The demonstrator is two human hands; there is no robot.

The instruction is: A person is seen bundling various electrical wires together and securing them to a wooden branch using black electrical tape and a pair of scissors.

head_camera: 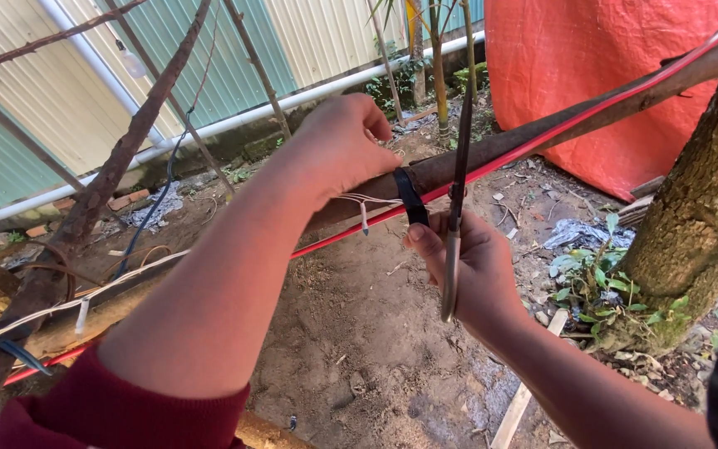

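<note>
Seen from the head camera: my left hand (338,145) closes over the top of a dark wooden pole (492,150) that runs slantwise across the yard, low at my left and rising to the upper right, where it passes a mossy tree trunk (700,208). My grip seems meant to steady the pole and press a red cable (542,137) along its underside; the cable's long axis follows the pole, climbing toward the upper right corner. A band of black tape (410,195) wraps both at a point just beside my left fingers, binding cable to pole. My right hand (471,266) sits just under the band, curled around a long thin tool (456,208), perhaps closed scissors or a blade, held nearly upright with its tip pointing up past the pole; the thumb reaches toward the tape. Thin white wires (367,202) hang loose from under my left palm. Behind are a corrugated metal fence (309,33), a white pipe (234,125) along its foot and an orange tarpaulin (592,75); bare soil (359,333) lies below.
</note>
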